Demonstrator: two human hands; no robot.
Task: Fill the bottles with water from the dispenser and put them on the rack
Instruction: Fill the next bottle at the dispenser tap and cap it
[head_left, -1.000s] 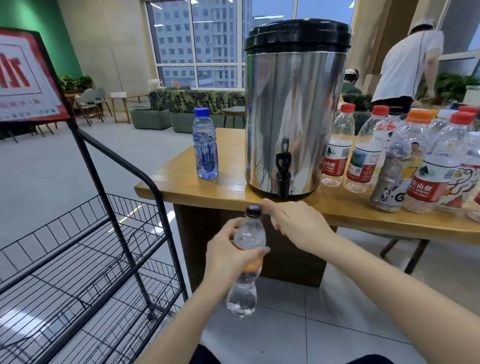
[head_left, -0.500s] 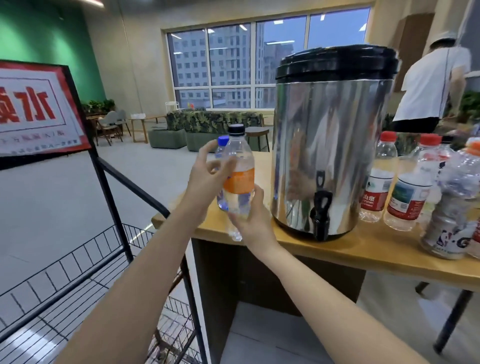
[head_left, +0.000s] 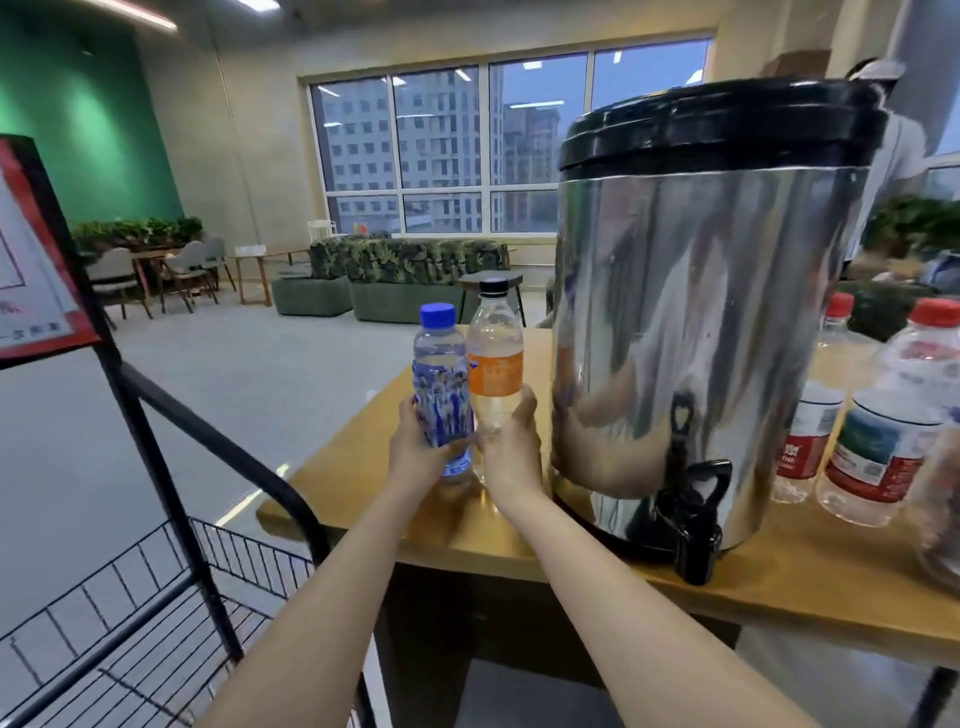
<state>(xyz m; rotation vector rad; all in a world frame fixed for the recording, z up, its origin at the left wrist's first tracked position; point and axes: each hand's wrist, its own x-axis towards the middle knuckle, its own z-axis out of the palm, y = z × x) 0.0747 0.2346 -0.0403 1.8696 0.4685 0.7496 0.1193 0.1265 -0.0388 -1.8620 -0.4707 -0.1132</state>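
Steel dispenser (head_left: 701, 312) stands on right of wooden table (head_left: 363, 483), black tap (head_left: 691, 499) at near edge. Red-cap bottles (head_left: 883, 426) further right. Wire rack (head_left: 156, 571) near left, under sign (head_left: 31, 260).

Left hand (head_left: 421, 452) grips blue-cap bottle (head_left: 441, 384). Right hand (head_left: 511, 452) grips orange-label bottle (head_left: 493, 364). Bottles side by side, left of dispenser.

Earlier: left hand held orange-label bottle raised; now on blue-cap bottle.

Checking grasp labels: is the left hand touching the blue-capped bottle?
Touching. The head view shows the left hand curled round the lower body of the blue-capped bottle, with skin pressed against the plastic and no gap between them.
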